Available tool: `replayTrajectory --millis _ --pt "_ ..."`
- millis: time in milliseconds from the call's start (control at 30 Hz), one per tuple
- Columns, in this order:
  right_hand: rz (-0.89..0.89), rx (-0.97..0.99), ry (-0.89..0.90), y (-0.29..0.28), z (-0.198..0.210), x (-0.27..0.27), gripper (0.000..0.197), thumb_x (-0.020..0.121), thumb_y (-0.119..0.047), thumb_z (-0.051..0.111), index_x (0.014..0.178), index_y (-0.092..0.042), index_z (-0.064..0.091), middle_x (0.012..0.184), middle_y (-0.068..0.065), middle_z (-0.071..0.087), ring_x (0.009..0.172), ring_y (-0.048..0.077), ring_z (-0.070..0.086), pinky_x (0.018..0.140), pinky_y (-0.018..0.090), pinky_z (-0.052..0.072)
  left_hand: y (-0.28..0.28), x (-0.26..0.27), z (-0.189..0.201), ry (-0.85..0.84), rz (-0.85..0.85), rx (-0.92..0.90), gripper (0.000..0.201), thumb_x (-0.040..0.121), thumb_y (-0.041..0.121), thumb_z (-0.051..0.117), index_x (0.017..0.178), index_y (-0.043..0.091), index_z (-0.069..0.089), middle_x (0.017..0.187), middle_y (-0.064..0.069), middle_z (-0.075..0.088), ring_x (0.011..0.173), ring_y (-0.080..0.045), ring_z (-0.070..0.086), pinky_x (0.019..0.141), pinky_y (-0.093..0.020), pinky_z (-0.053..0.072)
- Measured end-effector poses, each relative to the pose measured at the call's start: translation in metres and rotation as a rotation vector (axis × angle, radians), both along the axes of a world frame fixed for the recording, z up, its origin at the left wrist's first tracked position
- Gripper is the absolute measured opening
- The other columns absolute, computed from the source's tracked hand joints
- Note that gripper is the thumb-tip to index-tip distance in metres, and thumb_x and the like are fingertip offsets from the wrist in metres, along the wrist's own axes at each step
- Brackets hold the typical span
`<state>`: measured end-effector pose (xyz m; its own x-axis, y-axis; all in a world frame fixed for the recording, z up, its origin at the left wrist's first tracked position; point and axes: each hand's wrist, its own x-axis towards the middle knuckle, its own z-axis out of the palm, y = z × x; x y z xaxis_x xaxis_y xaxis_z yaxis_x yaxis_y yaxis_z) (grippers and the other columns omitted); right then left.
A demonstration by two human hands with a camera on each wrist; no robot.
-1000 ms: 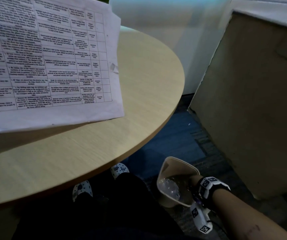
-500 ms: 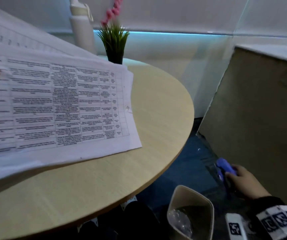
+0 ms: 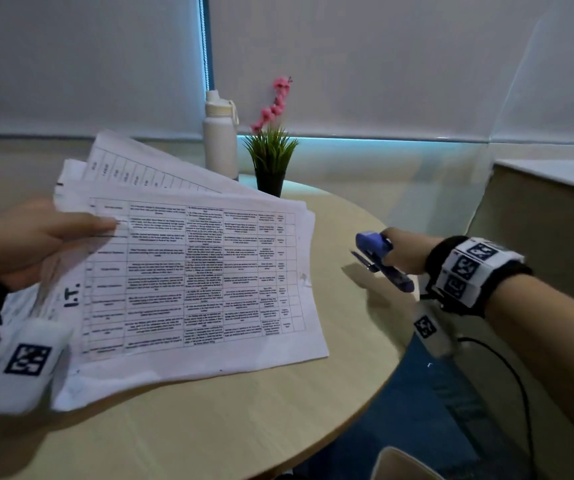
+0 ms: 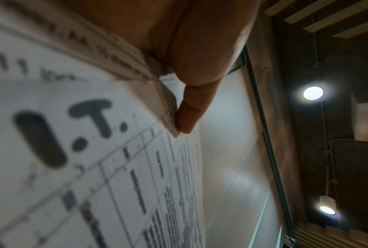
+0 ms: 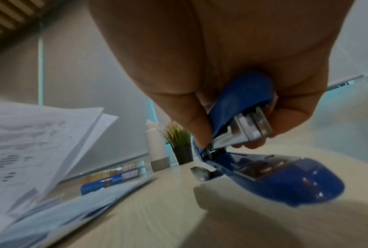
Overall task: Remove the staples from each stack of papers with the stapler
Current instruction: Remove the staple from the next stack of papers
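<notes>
Your left hand point(image 3: 32, 237) pinches the stack of papers point(image 3: 195, 271) above the counter point(image 3: 244, 427); your right hand's point(image 3: 405, 251) fingers grip the blue stapler point(image 3: 379, 259), hinged open, apart from it. Next, likely: bring its remover tip under a staple.

We cannot read the table text on the papers point(image 3: 192, 271); it is too small in the head view and blurred in both wrist views. The left hand point(image 3: 32, 240) is cut off at the frame edge. The right hand point(image 5: 232, 58) covers the stapler's point(image 5: 264, 176) upper rear.
</notes>
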<state>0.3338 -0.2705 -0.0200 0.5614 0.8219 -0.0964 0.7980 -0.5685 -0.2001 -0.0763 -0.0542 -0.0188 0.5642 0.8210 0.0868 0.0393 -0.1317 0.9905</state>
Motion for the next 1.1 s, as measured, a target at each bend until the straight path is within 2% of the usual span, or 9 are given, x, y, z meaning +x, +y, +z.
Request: replayTrajectory --millis 167,233,367,467,667,800,900,1000,1100 --pt "0.018 -0.181 -0.006 0.018 -0.017 0.0 0.03 0.091 -0.025 0.045 0.111 -0.006 0.055 0.114 0.017 0.062 0.103 0.033 0.059 0.09 0.036 0.043 -0.053 0.025 0.021 -0.07 -0.15 0.022 0.008 0.075 0.015 0.073 0.079 0.016 0.08 0.085 -0.009 0.076 0.075 -0.022 0.074 0.059 -0.028 0.059" --pt "-0.024 -0.169 -0.038 0.018 -0.02 0.001 0.043 0.092 -0.028 0.047 0.131 -0.008 0.047 0.128 0.016 0.057 0.115 0.032 0.054 0.094 0.033 0.041 -0.048 0.023 0.022 -0.071 -0.193 0.049 0.059 0.039 0.037 0.094 0.09 0.012 0.078 0.097 -0.014 0.074 0.085 -0.027 0.073 0.065 -0.031 0.059" --pt "0.042 0.36 0.181 0.018 0.02 -0.021 0.066 0.084 -0.052 0.059 0.136 -0.016 0.042 0.134 0.008 0.053 0.117 0.025 0.054 0.1 0.034 0.04 -0.049 0.028 0.035 -0.017 -0.193 0.163 0.075 0.02 0.053 0.092 0.085 0.018 0.079 0.091 -0.01 0.076 0.079 -0.022 0.074 0.062 -0.025 0.058" --pt "0.415 0.586 0.452 0.018 0.064 -0.069 0.093 0.046 -0.074 0.072 0.126 -0.034 0.047 0.127 -0.008 0.058 0.119 0.007 0.052 0.097 0.029 0.039 -0.062 0.043 0.049 0.003 -0.168 0.254 0.062 0.031 0.05 0.091 0.082 0.018 0.079 0.087 -0.007 0.076 0.076 -0.018 0.074 0.062 -0.021 0.056" --pt "0.562 0.522 0.554 0.028 0.069 -0.105 0.023 0.062 -0.013 0.083 0.081 -0.015 0.071 0.087 0.007 0.074 0.08 0.023 0.07 0.086 0.049 0.054 -0.091 0.066 0.079 0.032 -0.048 0.432 0.016 0.077 0.008 0.073 0.093 0.012 0.072 0.083 0.002 0.077 0.074 -0.01 0.073 0.061 -0.017 0.054" --pt "0.436 0.767 0.743 0.006 0.059 -0.091 0.009 0.073 -0.004 0.074 0.078 -0.01 0.073 0.088 0.013 0.074 0.08 0.028 0.069 0.083 0.048 0.055 -0.076 0.053 0.074 0.134 0.335 0.801 0.061 0.069 0.026 0.084 0.123 0.024 0.056 0.119 0.011 0.06 0.108 -0.005 0.056 0.091 -0.023 0.043" --pt "0.465 0.966 1.092 -0.011 0.052 -0.092 0.04 0.048 -0.023 0.084 0.082 -0.005 0.075 0.086 0.015 0.074 0.076 0.024 0.071 0.066 0.032 0.059 -0.078 0.048 0.064 -0.001 0.355 0.588 0.098 0.059 0.04 0.088 0.14 0.024 0.034 0.139 0.008 0.045 0.125 -0.009 0.045 0.102 -0.032 0.041" --pt "0.402 1.072 1.29 -0.014 0.041 -0.103 0.022 0.059 -0.013 0.072 0.08 -0.005 0.076 0.084 0.018 0.073 0.073 0.026 0.072 0.06 0.031 0.058 -0.091 0.055 0.059 -0.287 0.074 0.251 0.084 0.057 0.037 0.08 0.132 0.013 0.049 0.124 -0.008 0.065 0.112 -0.026 0.063 0.098 -0.051 0.049" --pt "0.379 1.027 1.297 -0.018 0.03 -0.114 0.024 0.066 -0.014 0.068 0.088 -0.007 0.075 0.092 0.019 0.072 0.08 0.029 0.071 0.067 0.038 0.058 -0.106 0.06 0.056 -0.263 0.045 0.263 0.065 0.058 0.036 0.079 0.116 0.01 0.065 0.111 -0.006 0.072 0.104 -0.026 0.068 0.098 -0.052 0.048"
